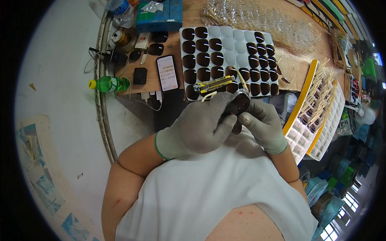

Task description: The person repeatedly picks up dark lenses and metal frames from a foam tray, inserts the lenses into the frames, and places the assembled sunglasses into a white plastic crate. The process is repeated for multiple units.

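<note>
Both of my hands wear grey gloves with green cuffs and are held close together in front of my chest. My left hand (200, 125) and my right hand (263, 125) close their fingers around a pair of sunglasses (240, 103) with dark lenses and pale temples. One temple points up toward the tray; the gloves hide much of the frame. Just beyond my hands lies a white compartment tray (228, 44) with rows of dark brown lenses (203, 59) and some vacant pockets. A yellow-and-black hand tool (215, 84) rests on the tray's near part.
Left of the tray are a lit phone (167, 73), loose dark lenses (156, 49), a green bottle (109, 84) and a blue box (159, 18). Clear eyeglass frames (261, 24) heap behind it. At right, yellow-edged trays (298, 102) hold pale-templed glasses (319, 94).
</note>
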A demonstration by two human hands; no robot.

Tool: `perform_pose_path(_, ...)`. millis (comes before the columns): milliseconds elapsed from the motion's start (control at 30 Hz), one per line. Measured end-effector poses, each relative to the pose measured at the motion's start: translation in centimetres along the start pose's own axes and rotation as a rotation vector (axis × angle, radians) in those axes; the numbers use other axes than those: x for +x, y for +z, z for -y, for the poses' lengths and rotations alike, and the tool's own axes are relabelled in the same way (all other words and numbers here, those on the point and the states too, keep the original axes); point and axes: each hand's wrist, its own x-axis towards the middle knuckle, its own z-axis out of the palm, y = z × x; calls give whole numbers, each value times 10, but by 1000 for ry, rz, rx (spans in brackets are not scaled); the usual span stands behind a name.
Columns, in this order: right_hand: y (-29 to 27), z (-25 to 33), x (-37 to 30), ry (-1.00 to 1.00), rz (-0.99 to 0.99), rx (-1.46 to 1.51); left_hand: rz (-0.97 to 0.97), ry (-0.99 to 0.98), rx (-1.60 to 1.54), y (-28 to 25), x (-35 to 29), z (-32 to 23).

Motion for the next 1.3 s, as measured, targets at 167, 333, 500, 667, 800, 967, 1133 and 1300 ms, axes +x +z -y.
perform_pose_path(167,-10,0,3,-15,48,37,-115,276,163,10,13,-1)
perform_pose_path(333,-37,-6,22,-187,-148,-292,19,94,337,1,39,6)
perform_pose_path(500,-78,7,30,-568,132,-692,415,-51,260,-17,79,-6)
perform_pose_path(667,-112,17,39,-603,175,-732,-304,-400,847,-71,169,135)
perform_pose_path(800,-136,33,46,-578,129,-744,-356,-694,925,-86,184,193)
perform_pose_path(967,-164,19,45,-403,101,-640,-362,-688,790,-104,179,208)
perform_pose_path(1133,-148,22,36,-65,37,-247,-479,-749,673,-127,162,215)
perform_pose_path(1300,-117,17,38,-167,-6,103,-637,-496,148,-119,132,166)
